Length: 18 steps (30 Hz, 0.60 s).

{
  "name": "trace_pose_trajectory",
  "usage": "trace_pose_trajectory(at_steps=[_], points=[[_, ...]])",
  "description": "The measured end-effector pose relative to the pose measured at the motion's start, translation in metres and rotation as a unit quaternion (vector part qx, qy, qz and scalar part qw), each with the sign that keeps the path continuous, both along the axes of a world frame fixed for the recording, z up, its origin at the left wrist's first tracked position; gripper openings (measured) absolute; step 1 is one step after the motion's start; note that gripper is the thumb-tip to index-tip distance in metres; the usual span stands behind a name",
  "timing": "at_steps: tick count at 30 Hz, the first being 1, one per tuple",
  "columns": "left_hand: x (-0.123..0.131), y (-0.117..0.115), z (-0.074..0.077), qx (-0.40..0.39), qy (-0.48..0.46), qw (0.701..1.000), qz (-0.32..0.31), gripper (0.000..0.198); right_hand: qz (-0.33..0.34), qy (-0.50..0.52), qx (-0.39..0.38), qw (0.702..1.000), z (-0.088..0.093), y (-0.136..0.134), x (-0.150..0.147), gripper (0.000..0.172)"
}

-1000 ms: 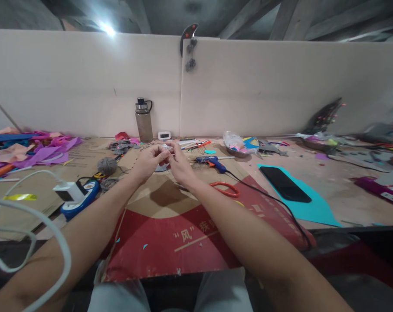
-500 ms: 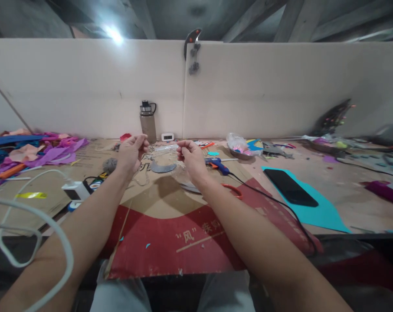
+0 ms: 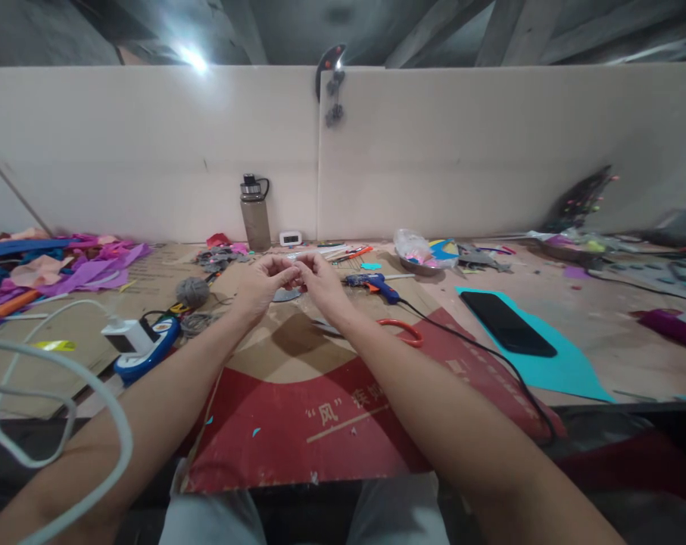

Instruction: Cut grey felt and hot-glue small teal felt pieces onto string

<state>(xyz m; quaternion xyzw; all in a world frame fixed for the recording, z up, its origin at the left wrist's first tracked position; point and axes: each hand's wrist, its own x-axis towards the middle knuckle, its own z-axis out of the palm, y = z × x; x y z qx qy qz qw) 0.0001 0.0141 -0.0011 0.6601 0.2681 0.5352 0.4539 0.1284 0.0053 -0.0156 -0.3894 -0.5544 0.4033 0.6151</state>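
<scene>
Hands are back together now; half a sec ago they were pulled apart. Left hand and right hand meet over the cardboard, fingers of both curled tight, pinching 1 pale piece between them. It's mostly hidden, so I can't tell what it is. From the hands: 1 glue gun at 3 o'clock, 1 scissors at 4 with only 1 orange loop showing, 1 bottle at 11, 1 yarn ball at 9.
</scene>
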Motion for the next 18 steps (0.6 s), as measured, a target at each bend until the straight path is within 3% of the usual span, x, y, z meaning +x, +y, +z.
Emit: trace_pose_trajectory(at_steps=[8,13,18], points=[[0.004,-0.002,-0.006,0.000,-0.002,0.999,0.039,0.030,0.042,-0.017,-0.001,0.999,-0.002,-0.011,-0.008,0.015],[0.003,-0.005,-0.004,-0.013,0.018,1.000,0.022,0.031,0.029,-0.066,-0.015,0.997,-0.002,-0.014,-0.008,0.015],[0.001,-0.006,0.003,0.019,0.077,0.997,0.012,0.031,-0.051,-0.090,0.115,0.988,0.001,-0.018,-0.003,0.015]])
